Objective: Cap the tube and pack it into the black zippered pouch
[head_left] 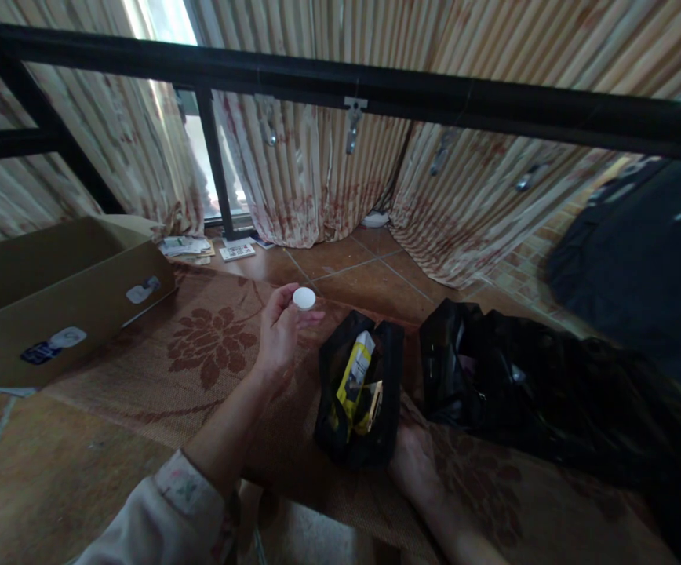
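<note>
My left hand [282, 326] grips a small round white lid-like object [304, 298] between thumb and fingers, raised over the cloth. On the right, my right hand [416, 459] is closed against the near right side of an open black pouch [388, 369]; its fingertips are mostly hidden behind the pouch wall. Inside the pouch lie a yellow and white packet [355, 373] and a small gold-edged item [376, 404] whose kind I cannot make out. The pouch opening faces up towards me.
A patterned brown cloth [140, 369] covers the low surface. An open cardboard box [99, 302] stands left, a black plastic bag [529, 384] right. Papers [238, 249] lie on the tiled floor beyond. A black metal bar [317, 78] crosses in front of striped curtains [329, 173].
</note>
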A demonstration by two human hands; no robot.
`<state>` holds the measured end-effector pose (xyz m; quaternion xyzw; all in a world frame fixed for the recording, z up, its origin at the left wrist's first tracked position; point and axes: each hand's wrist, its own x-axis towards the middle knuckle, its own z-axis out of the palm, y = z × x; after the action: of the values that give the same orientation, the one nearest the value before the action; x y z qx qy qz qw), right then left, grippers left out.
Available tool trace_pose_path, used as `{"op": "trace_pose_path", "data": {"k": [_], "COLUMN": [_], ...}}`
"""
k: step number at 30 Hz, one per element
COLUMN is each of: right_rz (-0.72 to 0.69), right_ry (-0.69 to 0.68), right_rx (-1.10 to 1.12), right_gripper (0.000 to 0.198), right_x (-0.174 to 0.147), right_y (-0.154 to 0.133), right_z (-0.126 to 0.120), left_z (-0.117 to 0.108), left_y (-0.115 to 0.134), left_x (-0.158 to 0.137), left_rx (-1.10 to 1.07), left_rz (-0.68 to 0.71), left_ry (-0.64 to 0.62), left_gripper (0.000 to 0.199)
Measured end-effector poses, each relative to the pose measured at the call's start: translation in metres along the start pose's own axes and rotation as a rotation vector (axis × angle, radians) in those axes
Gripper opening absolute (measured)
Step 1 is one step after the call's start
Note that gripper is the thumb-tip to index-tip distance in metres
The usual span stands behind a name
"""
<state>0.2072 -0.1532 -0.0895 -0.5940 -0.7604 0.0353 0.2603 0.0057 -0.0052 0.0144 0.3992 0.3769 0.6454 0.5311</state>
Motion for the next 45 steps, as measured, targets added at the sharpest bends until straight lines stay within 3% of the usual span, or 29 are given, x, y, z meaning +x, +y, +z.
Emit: {"op": "trace_pose_path", "data": {"k": [15, 29, 45], "right_rz": [-0.028, -0.001, -0.005], "right_ry": [-0.002, 0.01, 0.003], "right_rx": [-0.038, -0.036, -0.047], "right_gripper": [0.052, 0.049, 0.045], "right_x": [-0.0018, -0.0011, -0.0008], "right_y": [0.0036, 0.0014, 0.0025], "right_z": [0.0034, 0.0026, 0.0028], "left_z": [0.0036, 0.0009, 0.0022], "left_y": [-0.0046, -0.004, -0.004], "left_x": [-0.0004, 0.0015, -0.0003], "left_rx": [0.06, 0.301, 0.321], "left_rz": [0.056, 0.153, 0.168], "left_ry": [0.016, 0.072, 0.102], "left_gripper": [0.034, 0.025, 0.016]}}
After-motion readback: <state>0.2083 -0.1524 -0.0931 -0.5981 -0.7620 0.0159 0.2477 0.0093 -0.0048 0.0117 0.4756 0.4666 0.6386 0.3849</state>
